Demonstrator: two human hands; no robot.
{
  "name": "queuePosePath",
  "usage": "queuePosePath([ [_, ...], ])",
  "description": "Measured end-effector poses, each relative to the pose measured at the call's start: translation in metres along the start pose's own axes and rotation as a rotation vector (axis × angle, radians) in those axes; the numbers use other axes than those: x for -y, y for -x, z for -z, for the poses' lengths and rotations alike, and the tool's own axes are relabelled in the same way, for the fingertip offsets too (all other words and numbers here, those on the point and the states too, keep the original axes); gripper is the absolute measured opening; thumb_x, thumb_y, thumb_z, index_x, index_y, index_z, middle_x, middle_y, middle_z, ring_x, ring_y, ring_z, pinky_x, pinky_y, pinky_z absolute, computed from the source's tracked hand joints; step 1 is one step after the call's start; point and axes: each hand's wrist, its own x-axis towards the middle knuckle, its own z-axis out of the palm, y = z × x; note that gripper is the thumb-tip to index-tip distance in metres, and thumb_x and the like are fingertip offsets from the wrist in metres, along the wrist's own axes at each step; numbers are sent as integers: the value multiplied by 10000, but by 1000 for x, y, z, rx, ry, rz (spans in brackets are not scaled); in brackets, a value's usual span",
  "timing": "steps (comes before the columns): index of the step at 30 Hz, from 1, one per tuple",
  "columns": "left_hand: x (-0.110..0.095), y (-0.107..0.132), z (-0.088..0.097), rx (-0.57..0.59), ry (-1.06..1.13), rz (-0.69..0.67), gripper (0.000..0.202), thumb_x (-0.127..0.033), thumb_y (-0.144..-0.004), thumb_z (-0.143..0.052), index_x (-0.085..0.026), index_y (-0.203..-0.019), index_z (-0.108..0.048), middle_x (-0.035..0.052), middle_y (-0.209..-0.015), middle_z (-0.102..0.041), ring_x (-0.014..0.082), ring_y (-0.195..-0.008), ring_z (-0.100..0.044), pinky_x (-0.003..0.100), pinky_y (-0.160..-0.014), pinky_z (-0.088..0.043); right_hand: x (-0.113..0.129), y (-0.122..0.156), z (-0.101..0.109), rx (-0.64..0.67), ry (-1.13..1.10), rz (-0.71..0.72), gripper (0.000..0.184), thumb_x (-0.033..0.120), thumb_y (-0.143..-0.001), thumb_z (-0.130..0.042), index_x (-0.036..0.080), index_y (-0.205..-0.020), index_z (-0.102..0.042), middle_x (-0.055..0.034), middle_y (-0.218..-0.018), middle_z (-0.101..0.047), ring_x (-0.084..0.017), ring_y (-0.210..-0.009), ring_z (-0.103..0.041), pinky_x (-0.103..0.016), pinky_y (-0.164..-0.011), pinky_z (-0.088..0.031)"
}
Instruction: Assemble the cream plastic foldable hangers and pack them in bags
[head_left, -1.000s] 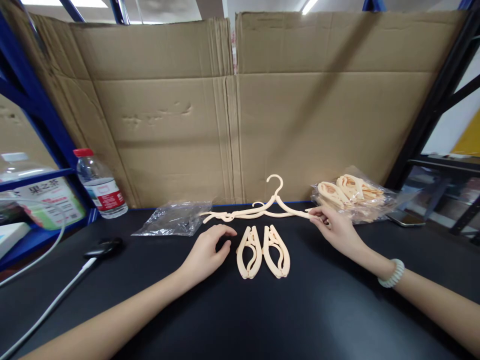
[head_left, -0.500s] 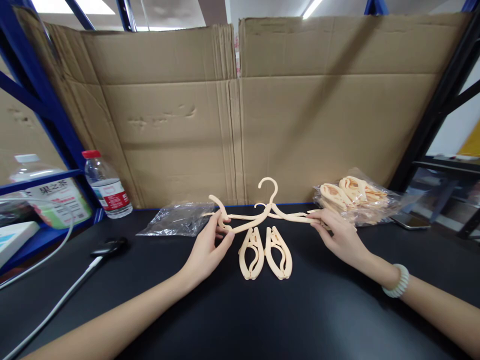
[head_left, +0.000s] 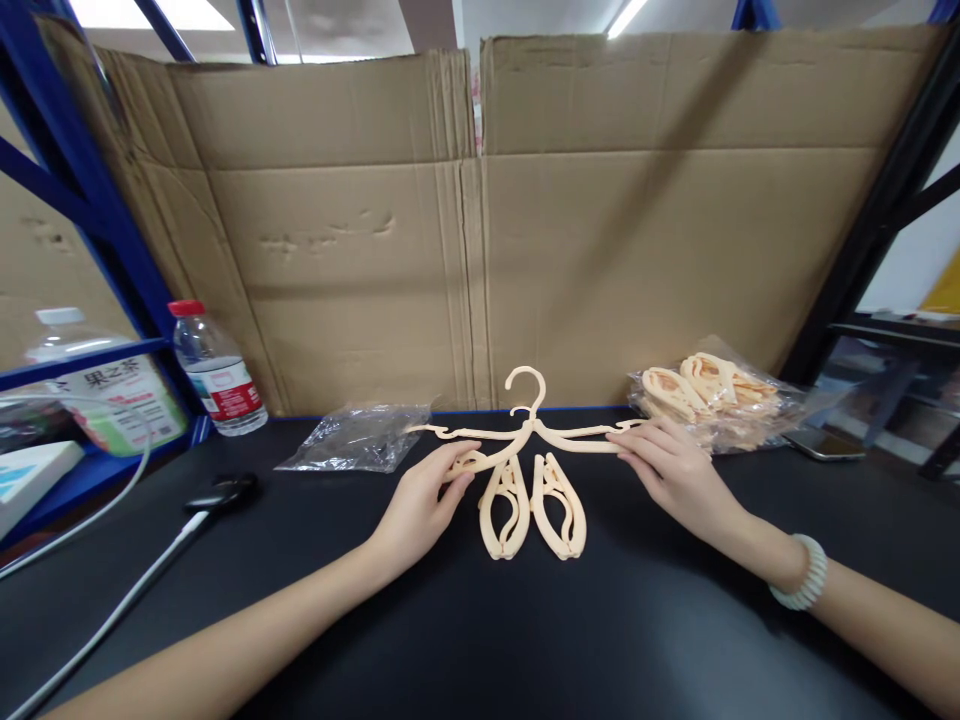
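Observation:
A cream plastic folding hanger [head_left: 504, 458] is held by its two arms, its hook upward. My left hand [head_left: 421, 498] is closed on the left arm's end, fingers and thumb pinching it. At the other end my right hand [head_left: 679, 470] pinches the right arm. Just behind it lies a second unfolded hanger [head_left: 491, 434], partly covered by the first. Between my hands, nearer to me, two folded hangers, a left one [head_left: 491, 515] and a right one [head_left: 574, 510], lie side by side on the black table [head_left: 480, 640].
A clear bag of folded hangers [head_left: 709, 385] lies at right, beside a phone [head_left: 823, 443]. An empty plastic bag [head_left: 358, 438] is at left. A red-capped bottle [head_left: 221, 375] and a black device on a white cable [head_left: 221, 492] stand farther left. Cardboard [head_left: 360, 260] walls the back.
The held hanger's left arm end, which stuck up above my left hand, has swung down and straightened out. Its hook has moved slightly left and down. My right hand has barely moved.

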Motion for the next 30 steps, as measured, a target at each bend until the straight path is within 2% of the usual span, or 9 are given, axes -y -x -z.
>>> queuePosePath([
  [2, -1, 0, 0, 6, 12, 7, 278, -210, -909, -472, -206, -1174, -556, 45, -936, -681, 190, -875, -669, 365, -800, -575, 1, -1, 4, 3, 104, 2, 240, 216, -941, -484, 240, -1108, -653, -66, -952, -727, -245, -837, -622, -423, -763, -501],
  [7, -2, 0, 0, 14, 17, 13, 265, -228, -914, -480, -202, -1165, -559, 43, -918, -683, 186, -844, -669, 361, -790, -577, 5, 2, 8, 3, 295, 29, 250, 192, -958, -442, 214, -1087, -655, -48, -1026, -741, -217, -800, -690, -343, -666, -498],
  [14, -3, 0, 0, 28, 60, 27, 246, -219, -907, -488, -193, -1137, -570, 40, -930, -685, 167, -803, -664, 309, -735, -576, 8, 4, 8, 15, 490, 26, 321, 70, -904, -399, 193, -1055, -653, -46, -1025, -738, -218, -737, -674, -332, -607, -454],
  [20, -2, 0, -1, 29, 59, 15, 226, -235, -911, -487, -194, -1115, -577, 45, -981, -686, 172, -844, -661, 309, -759, -559, 12, -2, 13, 80, 570, 72, 336, 39, -912, -351, 163, -1008, -648, -109, -992, -707, -251, -852, -620, -363, -725, -430],
  [22, -2, 0, 0, 47, 61, 19, 225, -239, -918, -478, -197, -1120, -567, 36, -959, -685, 165, -809, -657, 307, -751, -550, 15, -5, 14, 116, 620, 84, 317, 49, -914, -361, 153, -987, -651, -120, -952, -697, -261, -848, -596, -370, -718, -413],
  [25, -2, 0, 0, 76, 64, 34, 207, -253, -927, -466, -198, -1105, -556, 14, -886, -674, 151, -741, -640, 296, -723, -532, 19, -7, 16, 105, 669, 119, 273, 52, -906, -401, 128, -989, -650, -115, -930, -687, -252, -845, -578, -356, -718, -390],
  [30, -3, 1, 0, 95, 87, 45, 213, -270, -932, -467, -202, -1119, -543, 15, -924, -665, 152, -785, -629, 289, -738, -511, 20, -6, 18, 82, 745, 156, 247, 45, -898, -439, 99, -1017, -649, -95, -948, -691, -199, -710, -559, -330, -666, -344],
])
